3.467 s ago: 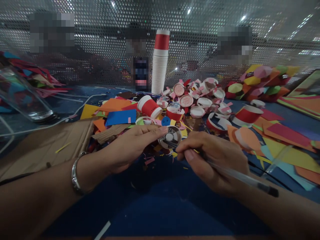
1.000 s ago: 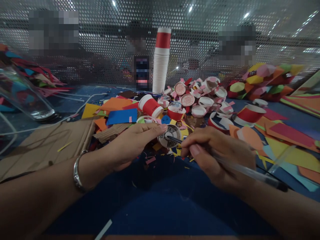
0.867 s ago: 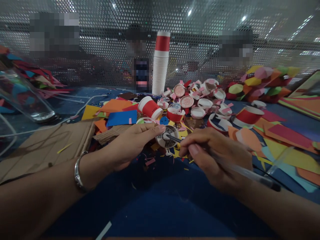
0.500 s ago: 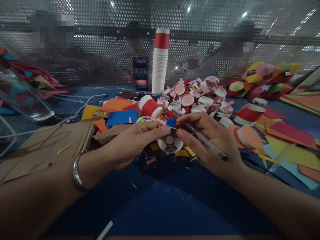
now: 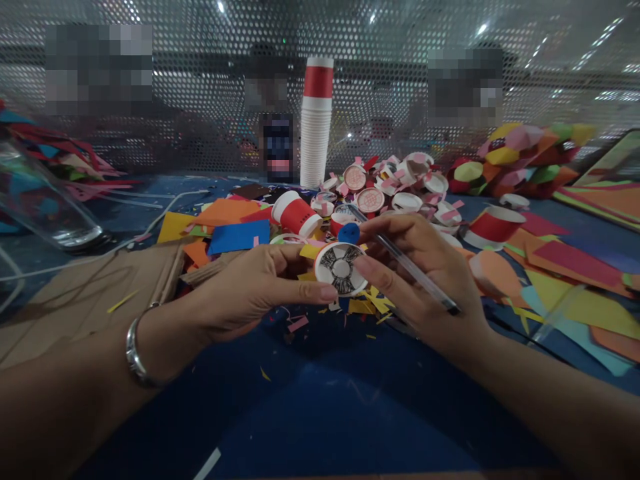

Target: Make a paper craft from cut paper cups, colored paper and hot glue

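Observation:
Between my two hands is a cut-down paper cup base (image 5: 342, 269), its round white face toward me with a black ring-and-spoke drawing. A small blue paper disc (image 5: 349, 233) with dark dots sticks up at its top edge, and a yellow paper tab (image 5: 311, 251) shows on its left. My left hand (image 5: 245, 283) grips the base from the left, thumb along the lower rim, other fingers partly hidden behind. My right hand (image 5: 430, 287) carries a clear-barrelled pen (image 5: 407, 263), dark end toward the wrist, while its thumb presses the base's right side.
A tall paper cup stack (image 5: 316, 140) stands behind a pile of cut cup bases (image 5: 370, 199). A red-banded cup (image 5: 296, 213) lies tilted. Cardboard (image 5: 95, 287) and a glass (image 5: 60, 207) are left; coloured paper (image 5: 575, 307) lies right. People sit beyond the perforated screen (image 5: 200, 87).
The cup base has turned more toward me and risen slightly. My left thumb has shifted from its top edge to the lower rim. The yellow tab now shows.

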The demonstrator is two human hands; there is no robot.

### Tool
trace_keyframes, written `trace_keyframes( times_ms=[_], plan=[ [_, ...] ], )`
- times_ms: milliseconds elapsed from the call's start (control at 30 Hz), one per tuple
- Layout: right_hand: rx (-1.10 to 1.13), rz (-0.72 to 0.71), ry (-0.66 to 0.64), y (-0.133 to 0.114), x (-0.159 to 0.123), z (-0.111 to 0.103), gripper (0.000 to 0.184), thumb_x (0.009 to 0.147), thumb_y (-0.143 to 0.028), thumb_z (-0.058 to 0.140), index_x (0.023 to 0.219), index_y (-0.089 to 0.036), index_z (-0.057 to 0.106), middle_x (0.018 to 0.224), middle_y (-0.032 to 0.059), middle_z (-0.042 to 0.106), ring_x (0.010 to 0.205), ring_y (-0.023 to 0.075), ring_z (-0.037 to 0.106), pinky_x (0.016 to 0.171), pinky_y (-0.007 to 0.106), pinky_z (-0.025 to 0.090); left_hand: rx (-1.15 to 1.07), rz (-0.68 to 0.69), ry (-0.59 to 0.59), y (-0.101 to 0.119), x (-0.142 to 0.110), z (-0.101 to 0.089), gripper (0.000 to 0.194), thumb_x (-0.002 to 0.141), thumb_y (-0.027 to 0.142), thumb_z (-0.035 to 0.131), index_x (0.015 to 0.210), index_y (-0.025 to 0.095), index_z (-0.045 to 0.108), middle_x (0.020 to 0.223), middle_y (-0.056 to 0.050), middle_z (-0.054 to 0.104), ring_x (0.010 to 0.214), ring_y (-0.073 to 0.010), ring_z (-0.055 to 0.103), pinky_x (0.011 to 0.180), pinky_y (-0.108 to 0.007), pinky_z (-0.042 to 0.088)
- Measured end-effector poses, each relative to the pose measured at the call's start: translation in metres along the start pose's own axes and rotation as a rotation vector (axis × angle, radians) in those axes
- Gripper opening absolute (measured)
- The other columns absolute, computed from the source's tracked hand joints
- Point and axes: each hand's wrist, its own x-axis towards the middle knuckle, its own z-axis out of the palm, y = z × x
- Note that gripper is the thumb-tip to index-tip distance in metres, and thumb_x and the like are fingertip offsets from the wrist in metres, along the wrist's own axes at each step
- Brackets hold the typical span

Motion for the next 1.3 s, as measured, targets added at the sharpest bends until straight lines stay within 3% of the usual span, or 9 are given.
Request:
trace_keyframes(
  times_ms=[200, 300, 533, 833, 1300],
  plan=[
    [-0.031, -0.087, 0.152, 0.000, -0.001, -0.003, 0.020, 0.099, -0.028, 0.070, 0.118, -0.023, 0.069, 0.110, 0.0049, 0.076, 0.095, 0.0167, 0.074, 0.084, 0.031, 0.063, 0.031, 0.041, 0.142, 0.001, -0.001, -0.006, 0.015, 0.077, 0.024, 0.091, 0.088, 0.020, 0.081, 0.096, -0.002, 0.080, 0.085, -0.0125, 0.070, 0.081, -0.022, 0.055],
    [-0.062, -0.166, 0.212, -0.003, -0.004, -0.005, 0.017, 0.103, -0.030, 0.063, 0.114, -0.023, 0.073, 0.104, 0.0048, 0.077, 0.086, 0.0159, 0.074, 0.078, 0.031, 0.061, 0.045, 0.041, 0.141, 0.000, 0.000, -0.007, 0.019, 0.080, 0.031, 0.090, 0.094, 0.020, 0.082, 0.105, -0.005, 0.081, 0.090, -0.0129, 0.070, 0.080, -0.020, 0.053],
    [-0.110, -0.216, 0.103, -0.011, -0.015, -0.011, 0.015, 0.100, -0.021, 0.062, 0.107, -0.026, 0.074, 0.084, 0.0015, 0.075, 0.069, 0.0168, 0.073, 0.061, 0.031, 0.060, 0.033, 0.027, 0.148, -0.004, 0.000, -0.004, 0.019, 0.088, 0.034, 0.083, 0.100, 0.020, 0.083, 0.109, -0.007, 0.082, 0.096, -0.0165, 0.072, 0.084, -0.024, 0.056],
    [-0.226, -0.238, -0.015, -0.015, -0.014, -0.012, 0.011, 0.093, -0.013, 0.062, 0.096, -0.022, 0.068, 0.076, -0.0017, 0.072, 0.055, 0.0115, 0.066, 0.051, 0.026, 0.053, 0.028, 0.014, 0.059, -0.004, -0.001, -0.003, 0.020, 0.094, 0.033, 0.076, 0.111, 0.023, 0.083, 0.109, -0.007, 0.082, 0.100, -0.0176, 0.074, 0.089, -0.026, 0.057],
    [-0.221, -0.226, -0.031, -0.010, -0.015, -0.012, 0.010, 0.095, -0.016, 0.063, 0.100, -0.022, 0.069, 0.080, -0.0015, 0.071, 0.057, 0.0106, 0.064, 0.054, 0.026, 0.052, 0.070, 0.016, 0.009, -0.006, -0.002, -0.004, 0.023, 0.095, 0.036, 0.075, 0.112, 0.022, 0.084, 0.109, -0.008, 0.082, 0.097, -0.0170, 0.074, 0.093, -0.028, 0.055]
  ],
)
